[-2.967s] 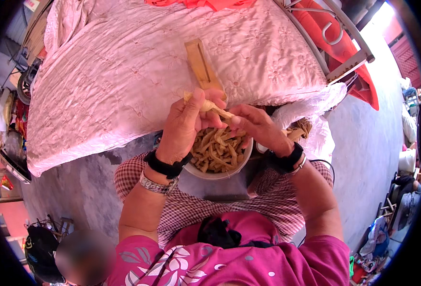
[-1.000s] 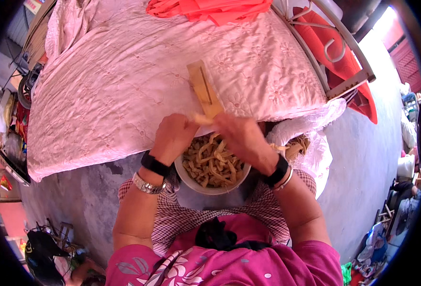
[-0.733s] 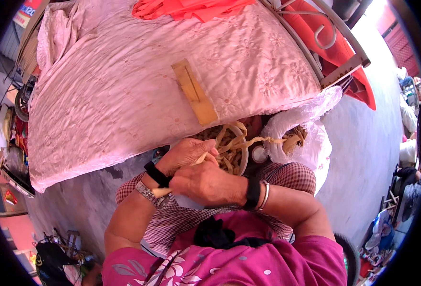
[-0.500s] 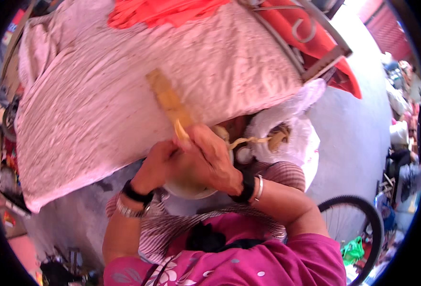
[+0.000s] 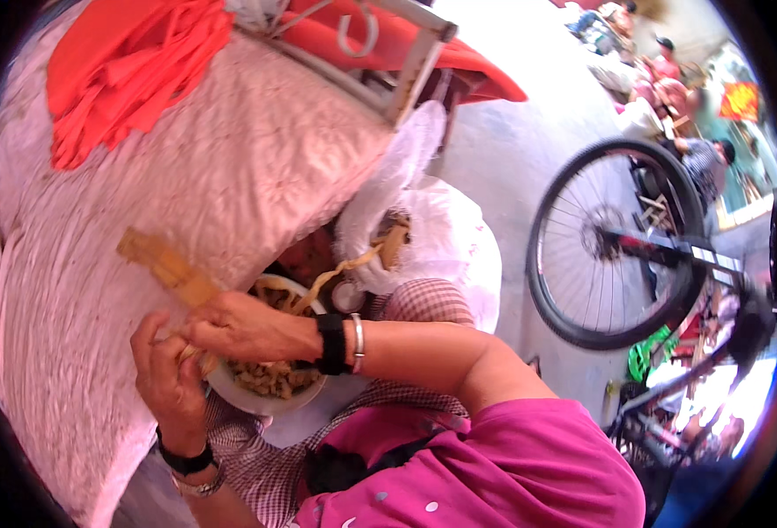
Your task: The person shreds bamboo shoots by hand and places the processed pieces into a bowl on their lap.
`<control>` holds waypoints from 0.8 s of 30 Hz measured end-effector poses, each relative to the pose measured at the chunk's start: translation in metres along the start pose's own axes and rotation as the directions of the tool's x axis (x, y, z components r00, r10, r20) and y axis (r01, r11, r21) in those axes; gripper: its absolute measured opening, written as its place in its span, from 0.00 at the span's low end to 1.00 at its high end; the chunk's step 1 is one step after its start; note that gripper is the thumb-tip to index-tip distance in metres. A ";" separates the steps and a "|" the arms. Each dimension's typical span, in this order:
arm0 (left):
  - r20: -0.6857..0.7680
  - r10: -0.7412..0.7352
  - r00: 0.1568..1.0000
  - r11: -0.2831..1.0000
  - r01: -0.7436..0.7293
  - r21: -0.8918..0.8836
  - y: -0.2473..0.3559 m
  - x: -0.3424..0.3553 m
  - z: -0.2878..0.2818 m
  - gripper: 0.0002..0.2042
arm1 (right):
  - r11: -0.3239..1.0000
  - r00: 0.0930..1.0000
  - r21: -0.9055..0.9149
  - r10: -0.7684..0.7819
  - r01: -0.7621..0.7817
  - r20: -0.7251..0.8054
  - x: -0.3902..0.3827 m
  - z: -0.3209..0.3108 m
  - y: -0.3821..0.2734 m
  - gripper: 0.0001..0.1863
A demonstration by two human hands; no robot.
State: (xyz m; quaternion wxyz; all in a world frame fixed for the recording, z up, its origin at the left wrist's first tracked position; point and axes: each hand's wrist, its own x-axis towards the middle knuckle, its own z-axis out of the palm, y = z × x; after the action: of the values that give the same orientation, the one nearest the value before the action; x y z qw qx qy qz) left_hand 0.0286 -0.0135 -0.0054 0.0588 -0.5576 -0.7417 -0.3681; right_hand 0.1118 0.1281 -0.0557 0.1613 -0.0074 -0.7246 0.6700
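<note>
My two hands meet above the left side of a white bowl [image 5: 265, 407] at my lap. My left hand [image 5: 173, 387] pinches a thin yellowish strip [image 5: 196, 355] at the thumb, its other fingers raised and bent. Closed beside it, my right hand [image 5: 246, 324] grips at the same strip; its fingertips are partly hidden. A flat, wide yellow-brown strip [image 5: 166, 266] lies on the pink bedcover and reaches my right knuckles. Small tan pieces [image 5: 274, 378] fill the bowl. From it a curled pale strip [image 5: 349, 267] runs to the white plastic bag [image 5: 459, 231].
A small white round object [image 5: 347, 297] sits between bowl and bag. The wrinkled pink bedcover [image 5: 256, 132] bears red cloth [image 5: 142, 70]. A metal frame [image 5: 415, 70] stands at its edge. On the right is a bicycle wheel [image 5: 617, 242]; people [image 5: 670, 88] sit far off.
The view has swung right, so the bed and bowl sit further left and the bicycle shows more fully. My hands have shifted leftward off the bowl, uncovering its pieces; the upright yellow tip is gone.
</note>
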 end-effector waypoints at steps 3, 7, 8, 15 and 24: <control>0.119 -0.067 0.991 0.978 0.089 -0.191 -0.012 -0.005 0.004 0.06 | 0.998 1.000 0.062 0.015 -0.016 0.024 -0.002 -0.004 0.001 0.20; 0.113 -0.311 0.944 0.824 0.327 -0.463 -0.006 -0.008 0.002 0.05 | 0.998 0.998 -0.004 -0.070 0.070 -0.003 -0.006 -0.007 -0.011 0.22; 0.192 -0.423 0.886 0.713 0.456 -0.532 -0.011 -0.010 -0.003 0.11 | 0.992 0.992 0.010 -0.123 0.123 -0.003 -0.008 -0.007 -0.017 0.21; 0.302 -0.404 0.863 0.332 0.446 -0.831 -0.017 -0.031 -0.014 0.27 | 0.940 0.942 -0.087 -0.334 0.329 -0.040 -0.010 -0.007 -0.043 0.20; 0.095 -0.048 0.994 0.981 0.065 -0.184 -0.011 -0.008 0.004 0.24 | 0.976 0.982 0.108 -0.187 0.190 -0.043 -0.010 -0.003 -0.031 0.23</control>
State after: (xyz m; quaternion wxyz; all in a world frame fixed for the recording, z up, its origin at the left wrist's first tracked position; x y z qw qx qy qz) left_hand 0.0228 -0.0184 -0.0176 -0.0375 -0.5554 -0.7213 -0.4121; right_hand 0.1285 0.1256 -0.0271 0.2359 0.0596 -0.6807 0.6909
